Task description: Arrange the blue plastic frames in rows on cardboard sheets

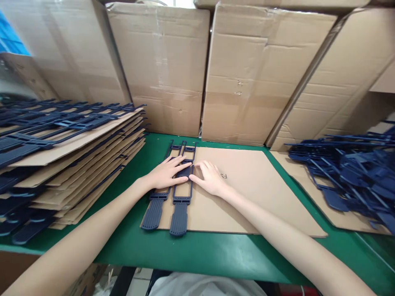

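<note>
Two long dark-blue plastic frames with ribbed paddle-shaped ends lie side by side on a flat cardboard sheet. The outer frame is along the sheet's left edge, and the second frame is just right of it. My left hand rests flat across both frames with its fingers spread, hiding their middle parts. At the second frame's right side is my right hand, thumb and fingers apart, with the fingertips at the frame's edge. Neither hand is closed around a frame.
To the left rises a stack of cardboard sheets layered with similar blue frames. A tangled heap of blue plastic frames lies on cardboard at right. Large cardboard boxes line the back of the green table.
</note>
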Demonstrator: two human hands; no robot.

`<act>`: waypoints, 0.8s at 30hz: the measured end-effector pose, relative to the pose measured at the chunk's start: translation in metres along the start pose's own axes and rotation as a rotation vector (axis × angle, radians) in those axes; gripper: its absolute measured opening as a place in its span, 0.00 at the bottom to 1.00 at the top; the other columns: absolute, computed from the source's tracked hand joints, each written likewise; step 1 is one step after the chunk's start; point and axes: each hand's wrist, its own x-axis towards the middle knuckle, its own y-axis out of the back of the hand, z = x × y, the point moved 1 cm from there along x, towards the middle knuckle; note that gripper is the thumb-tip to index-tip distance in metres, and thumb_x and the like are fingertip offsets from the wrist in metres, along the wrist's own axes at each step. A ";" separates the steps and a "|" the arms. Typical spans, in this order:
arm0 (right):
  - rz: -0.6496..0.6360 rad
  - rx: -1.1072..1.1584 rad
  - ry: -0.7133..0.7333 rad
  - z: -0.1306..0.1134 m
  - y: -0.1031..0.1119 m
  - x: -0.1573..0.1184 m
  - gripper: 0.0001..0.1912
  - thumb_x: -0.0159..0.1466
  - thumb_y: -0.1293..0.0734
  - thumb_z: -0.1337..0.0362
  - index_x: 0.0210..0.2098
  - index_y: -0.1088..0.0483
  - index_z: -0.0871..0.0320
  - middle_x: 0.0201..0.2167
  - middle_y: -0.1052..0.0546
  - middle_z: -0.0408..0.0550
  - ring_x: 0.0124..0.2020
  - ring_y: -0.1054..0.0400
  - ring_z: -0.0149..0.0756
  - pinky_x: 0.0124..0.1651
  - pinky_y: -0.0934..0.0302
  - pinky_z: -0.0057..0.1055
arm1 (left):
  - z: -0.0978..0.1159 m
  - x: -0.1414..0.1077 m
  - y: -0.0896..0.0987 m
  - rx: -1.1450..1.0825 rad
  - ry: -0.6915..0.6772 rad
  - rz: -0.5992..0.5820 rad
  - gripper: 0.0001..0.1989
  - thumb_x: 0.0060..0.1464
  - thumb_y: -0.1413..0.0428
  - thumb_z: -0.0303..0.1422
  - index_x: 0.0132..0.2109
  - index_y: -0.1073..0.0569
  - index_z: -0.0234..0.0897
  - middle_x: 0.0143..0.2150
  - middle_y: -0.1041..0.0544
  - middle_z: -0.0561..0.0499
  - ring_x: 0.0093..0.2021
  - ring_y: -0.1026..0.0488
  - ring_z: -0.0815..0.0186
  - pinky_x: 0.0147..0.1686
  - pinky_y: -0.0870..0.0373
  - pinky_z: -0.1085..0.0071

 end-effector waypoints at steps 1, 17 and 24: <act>-0.004 0.021 0.000 0.000 0.001 0.001 0.18 0.67 0.38 0.51 0.49 0.35 0.58 0.48 0.29 0.52 0.53 0.38 0.45 0.54 0.44 0.44 | -0.001 0.001 0.000 0.008 0.004 0.001 0.35 0.61 0.60 0.57 0.68 0.47 0.45 0.71 0.55 0.47 0.71 0.59 0.57 0.67 0.64 0.53; 0.147 -0.615 -0.835 0.182 0.217 -0.057 0.25 0.58 0.30 0.56 0.51 0.33 0.61 0.50 0.29 0.62 0.52 0.35 0.55 0.53 0.43 0.48 | -0.014 0.006 -0.001 0.014 0.021 0.022 0.33 0.59 0.58 0.57 0.67 0.46 0.51 0.71 0.55 0.54 0.70 0.57 0.54 0.67 0.61 0.50; 0.650 -0.355 -0.829 0.215 0.276 -0.103 0.23 0.58 0.32 0.56 0.49 0.31 0.62 0.47 0.26 0.58 0.48 0.32 0.46 0.51 0.39 0.40 | -0.023 0.008 -0.007 0.021 0.001 0.061 0.32 0.60 0.57 0.55 0.67 0.46 0.54 0.71 0.55 0.57 0.69 0.55 0.53 0.67 0.60 0.49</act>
